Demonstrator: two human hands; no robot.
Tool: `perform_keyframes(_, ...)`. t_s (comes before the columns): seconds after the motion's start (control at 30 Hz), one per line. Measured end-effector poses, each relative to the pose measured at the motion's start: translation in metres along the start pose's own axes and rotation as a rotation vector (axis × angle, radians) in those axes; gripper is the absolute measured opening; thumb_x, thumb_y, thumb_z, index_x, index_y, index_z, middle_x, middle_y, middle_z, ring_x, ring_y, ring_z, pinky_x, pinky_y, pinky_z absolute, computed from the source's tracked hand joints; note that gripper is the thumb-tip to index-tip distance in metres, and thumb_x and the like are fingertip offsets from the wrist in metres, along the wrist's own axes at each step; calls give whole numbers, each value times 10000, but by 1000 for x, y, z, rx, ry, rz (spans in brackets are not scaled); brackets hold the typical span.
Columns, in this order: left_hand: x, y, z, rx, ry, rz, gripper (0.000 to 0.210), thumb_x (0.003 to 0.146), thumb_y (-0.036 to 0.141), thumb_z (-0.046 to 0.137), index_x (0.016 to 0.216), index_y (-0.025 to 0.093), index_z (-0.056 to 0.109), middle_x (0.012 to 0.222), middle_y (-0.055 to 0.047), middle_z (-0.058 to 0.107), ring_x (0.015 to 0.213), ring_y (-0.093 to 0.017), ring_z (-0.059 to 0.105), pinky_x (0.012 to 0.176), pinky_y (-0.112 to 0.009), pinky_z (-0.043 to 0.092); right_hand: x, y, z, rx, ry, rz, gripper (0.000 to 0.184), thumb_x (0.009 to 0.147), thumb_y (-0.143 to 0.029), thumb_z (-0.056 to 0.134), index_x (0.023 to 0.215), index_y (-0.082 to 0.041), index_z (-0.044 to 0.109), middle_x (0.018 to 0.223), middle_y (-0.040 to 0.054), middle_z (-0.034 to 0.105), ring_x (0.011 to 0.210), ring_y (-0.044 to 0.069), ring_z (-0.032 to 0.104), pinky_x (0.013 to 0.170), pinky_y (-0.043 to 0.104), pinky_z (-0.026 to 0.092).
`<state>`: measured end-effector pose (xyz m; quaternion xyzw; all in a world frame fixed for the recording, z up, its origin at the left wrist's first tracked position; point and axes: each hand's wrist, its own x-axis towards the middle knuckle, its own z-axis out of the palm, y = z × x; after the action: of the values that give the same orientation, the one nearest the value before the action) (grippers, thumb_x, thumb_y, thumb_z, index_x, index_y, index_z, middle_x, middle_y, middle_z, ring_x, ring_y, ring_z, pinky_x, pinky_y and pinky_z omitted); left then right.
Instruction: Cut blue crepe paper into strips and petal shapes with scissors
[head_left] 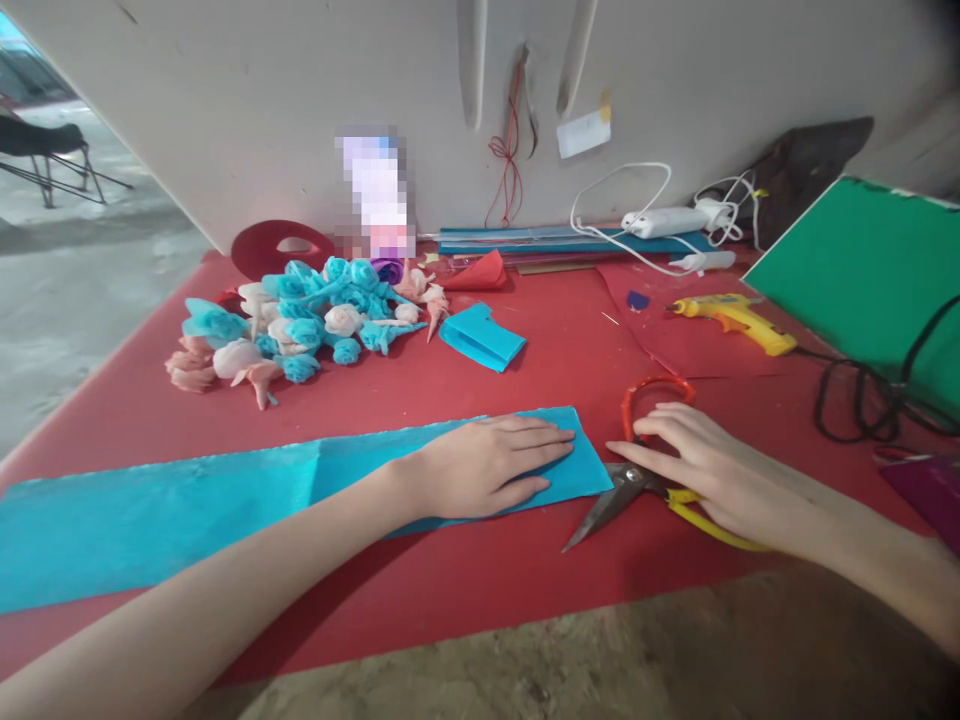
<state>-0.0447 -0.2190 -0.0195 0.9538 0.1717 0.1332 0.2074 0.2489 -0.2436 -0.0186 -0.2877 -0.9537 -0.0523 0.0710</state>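
The left hand [484, 465] lies flat on the blue crepe-paper strip [247, 515], on the desk [420, 590]. The right hand [701, 465] is over the scissors [634, 477]; its grip cannot be determined. Caution: the scissors lie open at the strip's corner; shifting them could nick it.

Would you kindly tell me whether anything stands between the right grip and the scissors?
Nothing visible does: the right grip is directly over the scissors, though actual contact is hard to tell. The blue paper strip meets the scissors on the blade side only.
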Motion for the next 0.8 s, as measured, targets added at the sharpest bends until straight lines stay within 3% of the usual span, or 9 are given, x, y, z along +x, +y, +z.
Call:
perform_keyframes(0.27,0,0,-1,57,-38,-34,436,975,256,375,1367,69,409,1410,-105,466,1326,-217,393,1134,-359,296,16,-13,4,-18,41,-50,603,654,92,348,1159,-114,605,1043,144,543,1037,280,447,851,445,469)
perform_keyframes(0.8,-1,0,1,79,-54,-39,437,987,244,331,1372,50,401,1433,-92,437,1343,-205,363,1149,-334,251,-10,-10,-6,-42,4,-23,554,731,38,375,1223,-137,557,1055,137,521,1006,275,482,789,418,488)
